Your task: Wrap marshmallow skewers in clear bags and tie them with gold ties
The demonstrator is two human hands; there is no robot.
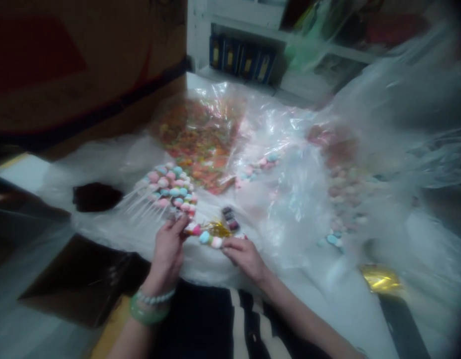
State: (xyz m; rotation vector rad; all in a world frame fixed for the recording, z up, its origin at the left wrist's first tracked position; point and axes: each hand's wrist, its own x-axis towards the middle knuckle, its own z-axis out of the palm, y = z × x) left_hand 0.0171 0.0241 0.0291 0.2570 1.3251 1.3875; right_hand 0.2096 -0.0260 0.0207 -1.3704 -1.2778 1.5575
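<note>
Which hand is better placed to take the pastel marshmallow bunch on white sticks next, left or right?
Probably the left hand: its fingertips reach the lower edge of the pastel marshmallow bunch, while the right hand lies farther off, beyond the crinkly gold tinsel.

Shiny gold tinsel (215, 229), glossy plastic sheeting (286, 209), matt cardboard (84, 65)

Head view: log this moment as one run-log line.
view: head | left hand: at pastel sweets | right hand: at same sweets | nearby: gold tinsel; sweet-topped sticks; clear plastic sheet
</note>
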